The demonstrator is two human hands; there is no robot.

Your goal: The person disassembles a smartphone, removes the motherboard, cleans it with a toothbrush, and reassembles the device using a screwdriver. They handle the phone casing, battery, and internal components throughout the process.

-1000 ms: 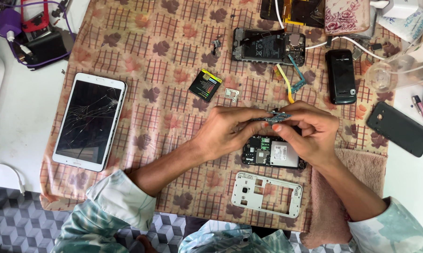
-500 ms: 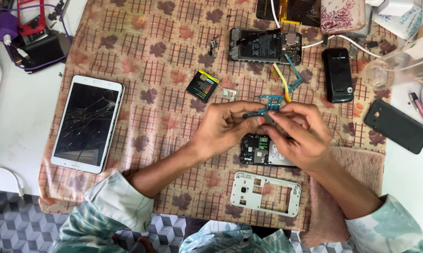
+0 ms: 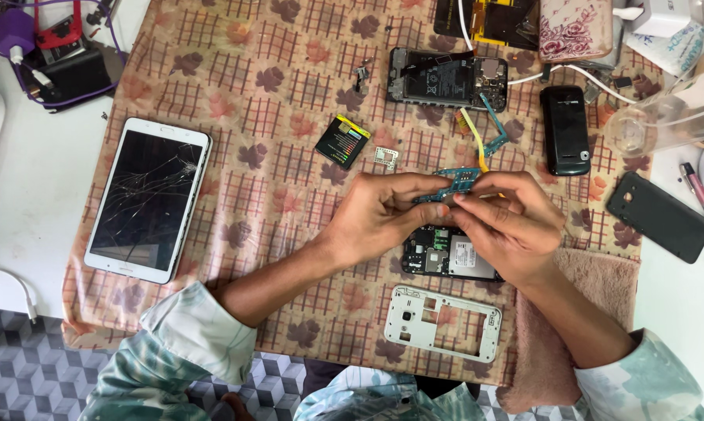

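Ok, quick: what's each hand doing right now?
Left hand: closed, fingers pinching the small blue circuit board.
Right hand: closed, pinching the same board from the other end, above the opened phone.

Hands: two — left hand and right hand, both pinching one blue circuit board
Opened phones: two — one, another
Cracked tablet: one
White phone frame: one
Black keypad phone: one
Small battery: one
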